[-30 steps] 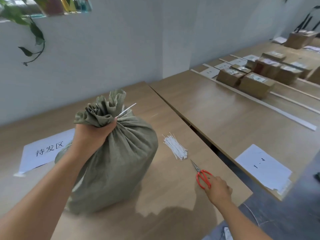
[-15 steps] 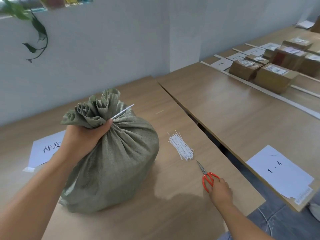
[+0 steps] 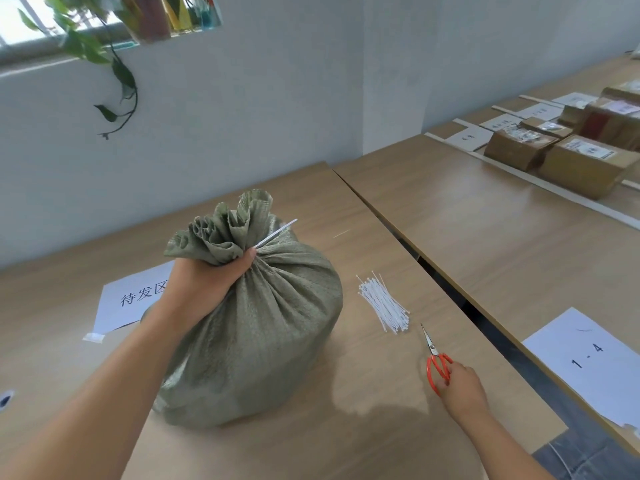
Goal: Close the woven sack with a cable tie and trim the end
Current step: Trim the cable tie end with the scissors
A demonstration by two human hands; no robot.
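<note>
A full green woven sack (image 3: 263, 327) stands on the wooden table (image 3: 346, 445). My left hand (image 3: 207, 278) grips its gathered neck just under the ruffled top. A white cable tie (image 3: 275, 233) circles the neck, and its long free end sticks out up and to the right past my thumb. Red-handled scissors (image 3: 437, 362) lie on the table to the right of the sack, blades pointing away from me. My right hand (image 3: 462, 386) rests on their handles with the fingers curled over the loops; the scissors still touch the table.
A bundle of spare white cable ties (image 3: 384, 303) lies between the sack and the scissors. A paper label (image 3: 135, 299) sits behind my left hand. A gap separates this table from the right table (image 3: 519, 237), which holds a "1-4" sheet (image 3: 588, 362) and cardboard boxes (image 3: 585, 164).
My left hand keeps its grip on the sack neck. My right hand has stayed on the scissor handles, closing a little more over them. The view has shifted slightly.
</note>
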